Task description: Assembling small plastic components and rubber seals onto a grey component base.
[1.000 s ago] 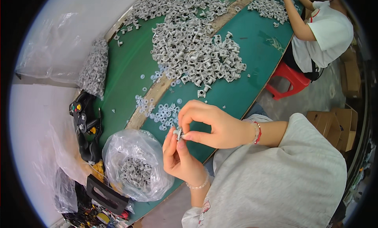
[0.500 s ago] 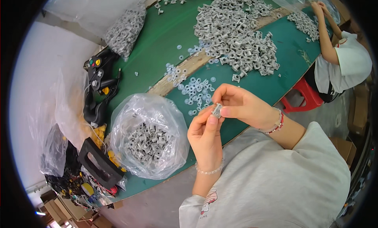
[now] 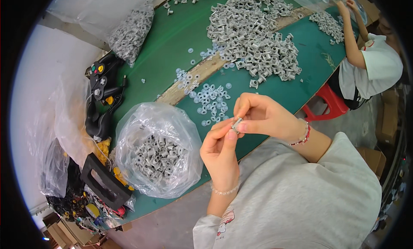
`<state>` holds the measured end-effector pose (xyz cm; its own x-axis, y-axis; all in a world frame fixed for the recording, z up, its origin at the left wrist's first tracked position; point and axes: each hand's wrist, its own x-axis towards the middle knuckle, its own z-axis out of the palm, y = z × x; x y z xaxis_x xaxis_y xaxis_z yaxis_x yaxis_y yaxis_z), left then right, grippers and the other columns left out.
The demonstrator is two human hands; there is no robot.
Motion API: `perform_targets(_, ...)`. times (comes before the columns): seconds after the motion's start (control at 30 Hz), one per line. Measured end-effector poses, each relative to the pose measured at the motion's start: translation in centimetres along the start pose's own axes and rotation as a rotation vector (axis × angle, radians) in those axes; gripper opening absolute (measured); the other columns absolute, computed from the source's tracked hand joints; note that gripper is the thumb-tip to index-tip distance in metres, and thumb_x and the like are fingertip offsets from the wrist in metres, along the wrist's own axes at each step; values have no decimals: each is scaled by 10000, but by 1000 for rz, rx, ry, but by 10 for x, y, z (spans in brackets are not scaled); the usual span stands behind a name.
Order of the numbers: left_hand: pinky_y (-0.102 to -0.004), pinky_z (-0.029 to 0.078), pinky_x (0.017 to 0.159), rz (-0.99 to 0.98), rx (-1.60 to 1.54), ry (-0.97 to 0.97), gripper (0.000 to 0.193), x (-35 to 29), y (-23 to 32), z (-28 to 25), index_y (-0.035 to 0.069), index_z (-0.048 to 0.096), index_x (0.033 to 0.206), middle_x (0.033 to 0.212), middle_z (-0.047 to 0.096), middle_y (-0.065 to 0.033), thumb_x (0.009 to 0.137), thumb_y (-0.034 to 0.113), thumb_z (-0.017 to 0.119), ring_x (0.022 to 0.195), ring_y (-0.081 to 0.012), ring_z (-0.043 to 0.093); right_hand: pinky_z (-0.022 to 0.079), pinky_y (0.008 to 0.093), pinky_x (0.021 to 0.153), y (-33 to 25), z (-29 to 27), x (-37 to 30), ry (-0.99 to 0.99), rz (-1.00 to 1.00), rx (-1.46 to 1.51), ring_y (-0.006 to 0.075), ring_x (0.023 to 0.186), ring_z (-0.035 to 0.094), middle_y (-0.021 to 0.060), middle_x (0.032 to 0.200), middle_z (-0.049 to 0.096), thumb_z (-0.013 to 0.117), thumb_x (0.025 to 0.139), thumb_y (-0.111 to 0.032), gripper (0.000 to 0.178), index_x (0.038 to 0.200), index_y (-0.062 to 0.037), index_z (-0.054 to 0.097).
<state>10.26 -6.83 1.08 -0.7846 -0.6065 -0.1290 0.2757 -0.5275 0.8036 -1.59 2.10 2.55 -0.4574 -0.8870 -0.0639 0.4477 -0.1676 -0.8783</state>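
Between the fingertips of both hands is a small grey plastic part [image 3: 236, 124], partly covered by the fingers. My left hand [image 3: 222, 150] pinches it from the lower left, and my right hand [image 3: 260, 116] grips it from the upper right with thumb and forefinger. Just beyond the hands lie scattered small translucent bluish rubber washers [image 3: 211, 98]. Farther off, a large heap of similar grey parts [image 3: 262, 46] covers the table. To the left of my left hand, an open clear plastic bag [image 3: 189, 133] holds many grey parts [image 3: 158, 156].
A black game controller [image 3: 103, 79] with its cable lies at the left, beside a full bag of grey parts [image 3: 131, 34]. A black frame-like piece [image 3: 106, 180] rests near cluttered cables. At the far right a co-worker [image 3: 372, 61] sits by a red stool [image 3: 328, 102] and a smaller heap.
The grey part has been turned slightly between my fingertips. The whole view has shifted a little, so the table's things appear farther left. The co-worker's hands have moved apart.
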Motion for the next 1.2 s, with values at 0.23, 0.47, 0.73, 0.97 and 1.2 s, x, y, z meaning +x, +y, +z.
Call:
perform_targets(0.23, -291, 500, 805, -46, -80, -3, 124, 2, -4, 4, -13, 598, 995, 1070, 604, -138, 880, 29, 579, 905, -169, 594, 452, 214, 655, 4, 6, -3, 210, -115, -262, 66, 696, 556, 25, 783, 588, 582, 896, -115, 125, 867, 2, 550)
perform_targets(0.47, -268, 500, 831, -116, -140, 40, 159, 8, 1, -2, -15, 591, 1023, 1047, 625, -129, 894, 76, 574, 919, -174, 614, 418, 266, 796, -5, -6, 2, 8, -34, -262, 99, 880, 499, 47, 946, 509, 582, 861, -32, 69, 891, -18, 522)
perform_targets(0.73, -318, 493, 848, 64, 263, 39, 152, 12, 3, 14, -39, 583, 1007, 1043, 614, -141, 881, 47, 572, 939, -193, 601, 458, 251, 697, 12, -15, -4, 146, -156, -291, 87, 754, 563, 37, 782, 592, 627, 854, -112, 124, 832, -10, 560)
perform_targets(0.97, -268, 466, 814, 91, 525, -26, 225, 18, -4, 19, -41, 552, 998, 1041, 583, -133, 789, -76, 627, 920, -166, 572, 425, 259, 631, 4, -29, -13, 120, -227, -455, 87, 707, 525, 28, 742, 587, 565, 904, -198, 210, 812, -12, 533)
perform_targets(1.2, -276, 469, 741, 61, 580, -148, 207, 28, -13, 34, -12, 559, 962, 983, 573, -119, 782, -21, 661, 845, -178, 571, 403, 286, 631, -2, -58, -26, 13, -200, -400, 125, 698, 481, 50, 743, 536, 517, 925, -197, 199, 849, -14, 510)
